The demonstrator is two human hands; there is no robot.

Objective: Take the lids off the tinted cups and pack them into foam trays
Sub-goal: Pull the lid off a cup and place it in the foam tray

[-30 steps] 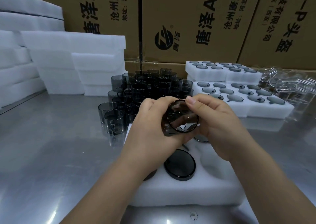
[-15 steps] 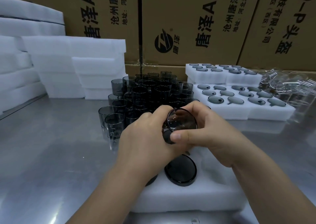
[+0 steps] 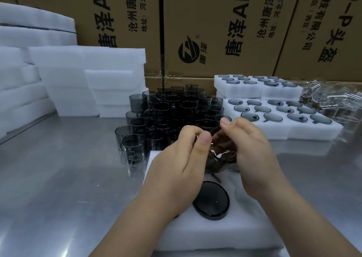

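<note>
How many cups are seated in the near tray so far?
1 in clear view: a dark cup in the near foam tray, between the wrists. A dark rim shows beyond the right hand; others may be hidden.

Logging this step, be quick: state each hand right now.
Left hand: curled, gripping the tinted cup from its left side.
Right hand: curled round the same cup's right side.

Left hand [image 3: 182,158], right hand [image 3: 252,155], both bare, short neatly trimmed thumbnails [image 3: 204,139], creased knuckles on the fingers [image 3: 244,127], bare forearms [image 3: 137,223], uncovered from wrist to the view's edge
</note>
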